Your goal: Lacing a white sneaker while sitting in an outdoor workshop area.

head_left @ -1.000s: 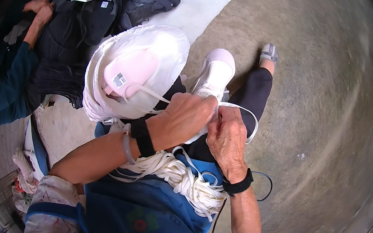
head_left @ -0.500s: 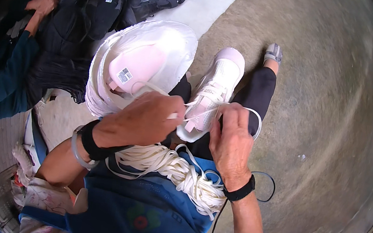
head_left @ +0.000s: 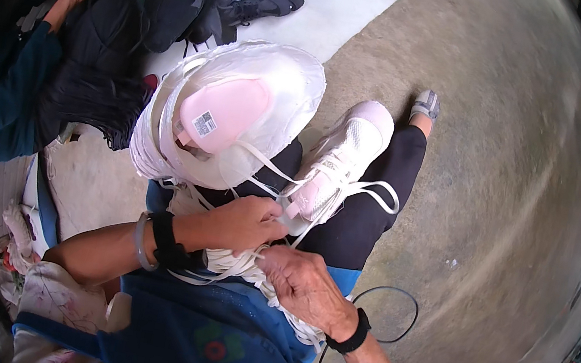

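While the white-and-pink shoe (head_left: 353,150) lies on the person's dark trousers (head_left: 393,168), toe pointing away, the L hand (head_left: 243,226) curls near its heel; the R hand (head_left: 310,287), fingers bent, is at the white lace bundle (head_left: 239,267) (can't tell if either's gripping), w/ blue apron (head_left: 203,336) beneath.

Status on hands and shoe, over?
Left hand, right hand: both over lace bundle. Pink-toed shoe: beyond them, loose lace looping right. Pink labelled piece: shoe's left.

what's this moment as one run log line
left hand: by lace bundle, grip unclear; right hand: at bundle, grip unclear; pink-white shoe: laces untied; white container: left of shoe, pink piece inside
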Demonstrator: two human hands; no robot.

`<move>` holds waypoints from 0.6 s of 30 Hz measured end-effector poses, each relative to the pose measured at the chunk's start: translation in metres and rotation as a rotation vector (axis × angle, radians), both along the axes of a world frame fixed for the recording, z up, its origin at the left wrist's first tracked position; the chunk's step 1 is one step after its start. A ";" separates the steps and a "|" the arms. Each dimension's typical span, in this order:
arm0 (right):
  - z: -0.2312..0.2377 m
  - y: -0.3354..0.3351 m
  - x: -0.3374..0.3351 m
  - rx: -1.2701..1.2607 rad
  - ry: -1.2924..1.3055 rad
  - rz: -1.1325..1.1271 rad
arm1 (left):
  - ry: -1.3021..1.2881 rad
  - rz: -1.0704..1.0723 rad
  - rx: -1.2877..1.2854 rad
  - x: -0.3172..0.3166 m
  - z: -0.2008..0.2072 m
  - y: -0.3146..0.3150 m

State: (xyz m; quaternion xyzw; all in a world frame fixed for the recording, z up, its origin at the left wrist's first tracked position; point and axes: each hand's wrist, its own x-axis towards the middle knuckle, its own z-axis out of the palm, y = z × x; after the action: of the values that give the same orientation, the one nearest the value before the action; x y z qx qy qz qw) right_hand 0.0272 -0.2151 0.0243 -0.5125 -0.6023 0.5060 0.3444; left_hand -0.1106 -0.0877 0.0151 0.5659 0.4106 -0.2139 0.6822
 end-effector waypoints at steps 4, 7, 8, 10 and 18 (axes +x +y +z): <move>0.047 -0.004 0.011 -0.212 0.182 0.089 | -0.129 0.629 -0.488 0.011 -0.023 -0.016; 0.070 -0.004 0.024 -0.215 0.329 -0.008 | -0.069 0.786 -0.549 0.025 -0.024 -0.028; 0.069 -0.008 0.027 -0.220 0.329 -0.004 | -0.067 0.862 -0.543 0.027 -0.024 -0.032; 0.072 -0.010 0.029 0.335 -0.129 -0.256 | -0.143 0.882 -0.599 0.024 -0.034 -0.040; 0.023 0.005 0.015 -0.186 -0.186 -0.687 | -0.273 0.894 -0.196 0.036 -0.054 -0.064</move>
State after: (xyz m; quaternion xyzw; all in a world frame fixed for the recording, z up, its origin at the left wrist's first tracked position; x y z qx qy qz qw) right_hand 0.0420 -0.2098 0.0468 -0.7579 -0.3751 0.3644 0.3900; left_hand -0.0744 -0.1520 -0.0391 0.2897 0.4984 0.1391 0.8052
